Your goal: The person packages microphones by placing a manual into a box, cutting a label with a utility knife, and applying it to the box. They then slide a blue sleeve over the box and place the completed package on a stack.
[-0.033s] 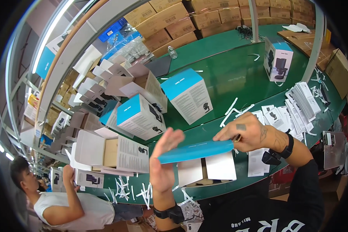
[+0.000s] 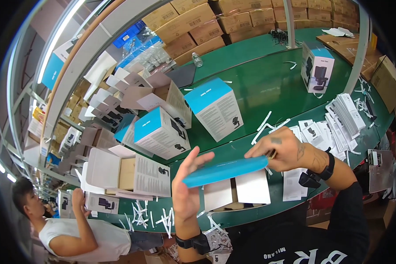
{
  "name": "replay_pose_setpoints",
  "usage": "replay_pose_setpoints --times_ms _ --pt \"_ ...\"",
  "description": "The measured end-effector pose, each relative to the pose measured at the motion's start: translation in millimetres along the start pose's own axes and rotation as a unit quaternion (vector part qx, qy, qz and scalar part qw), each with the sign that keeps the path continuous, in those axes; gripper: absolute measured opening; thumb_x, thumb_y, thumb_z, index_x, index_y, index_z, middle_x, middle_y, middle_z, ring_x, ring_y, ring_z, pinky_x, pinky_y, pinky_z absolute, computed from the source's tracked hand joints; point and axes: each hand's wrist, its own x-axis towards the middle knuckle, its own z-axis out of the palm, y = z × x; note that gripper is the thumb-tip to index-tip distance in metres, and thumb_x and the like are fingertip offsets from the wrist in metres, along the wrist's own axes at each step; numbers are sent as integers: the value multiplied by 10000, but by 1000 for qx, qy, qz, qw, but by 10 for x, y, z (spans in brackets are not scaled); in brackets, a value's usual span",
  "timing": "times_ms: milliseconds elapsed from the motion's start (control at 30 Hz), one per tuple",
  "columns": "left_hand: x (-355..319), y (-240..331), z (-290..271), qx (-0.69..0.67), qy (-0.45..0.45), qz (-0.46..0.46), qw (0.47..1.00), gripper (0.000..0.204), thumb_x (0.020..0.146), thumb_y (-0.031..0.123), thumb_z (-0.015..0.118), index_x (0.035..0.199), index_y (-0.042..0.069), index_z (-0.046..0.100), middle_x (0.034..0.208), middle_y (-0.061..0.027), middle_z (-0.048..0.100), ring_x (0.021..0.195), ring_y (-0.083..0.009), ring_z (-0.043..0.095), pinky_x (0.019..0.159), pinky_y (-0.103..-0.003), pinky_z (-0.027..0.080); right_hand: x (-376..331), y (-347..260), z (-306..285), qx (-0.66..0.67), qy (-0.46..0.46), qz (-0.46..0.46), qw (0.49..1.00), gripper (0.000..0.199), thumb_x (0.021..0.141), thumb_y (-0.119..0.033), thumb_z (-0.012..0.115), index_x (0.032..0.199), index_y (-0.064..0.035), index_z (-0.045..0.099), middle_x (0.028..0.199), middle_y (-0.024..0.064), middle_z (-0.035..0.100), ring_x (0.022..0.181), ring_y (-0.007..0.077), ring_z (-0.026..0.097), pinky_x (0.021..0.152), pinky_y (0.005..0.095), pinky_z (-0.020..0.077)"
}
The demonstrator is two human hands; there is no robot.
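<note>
A white box (image 2: 253,190) lies in front of me with its inner flaps standing apart, and its blue lid (image 2: 226,170) is raised and slightly bowed above them. My left hand (image 2: 187,189) is open, its palm against the lid's left end and its fingers stretched over the edge. At the lid's right end my right hand (image 2: 286,152) is closed, its forefinger touching the blue edge. Something small and brownish shows between its curled fingers, too small to name. Most of the box's inside is hidden.
Several blue-topped boxes (image 2: 213,108) stand ahead and left, beside an open box (image 2: 130,174). Booklets (image 2: 343,116) are stacked at right. Paper strips (image 2: 165,220) litter the green table (image 2: 268,88). A co-worker (image 2: 79,229) handles a box at left. One finished-looking box (image 2: 317,68) stands far right.
The fingers of my left hand lean slightly further over the lid, and the lid bows a little more. My right hand has hardly moved.
</note>
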Motion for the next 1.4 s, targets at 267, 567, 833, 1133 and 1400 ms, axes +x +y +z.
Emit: replay_pose_setpoints --times_ms 267,567,833,1133,1400 --pt "-222 -33 -103 136 -22 4 990 892 892 384 762 1538 -80 358 1298 -283 652 1194 -346 643 1072 -449 453 -121 -191 230 116 28 219 968 330 844 -141 817 1091 -3 648 1053 152 775 897 216 767 763 293 589" --pt "-405 22 65 170 41 118 978 731 862 219 746 1450 -101 452 1257 -285 662 1237 -363 612 1084 -444 441 -34 -589 231 366 101 298 876 538 778 -232 885 1159 51 632 1244 247 688 1160 302 678 964 368 540" --pt "-447 258 433 253 94 44 962 788 841 54 726 1497 -81 310 1254 -240 643 1193 -341 624 1066 -433 450 265 -751 -238 103 -134 283 944 466 819 -221 857 1180 3 666 1186 169 732 1022 249 735 858 301 572" --pt "-737 -19 312 471 -29 165 866 832 834 1 722 1515 -56 249 1254 -240 633 1233 -366 600 1086 -509 437 -328 -710 157 10 -50 133 990 451 830 -172 827 1228 -54 651 1259 129 697 869 254 738 675 298 597" --pt "-904 -458 661 541 71 229 806 499 782 87 782 1246 8 615 1315 -194 618 1219 -406 593 1099 -536 424 -607 -733 56 30 -60 149 987 490 817 -156 835 1250 -47 633 1353 150 650 991 277 729 765 323 598"
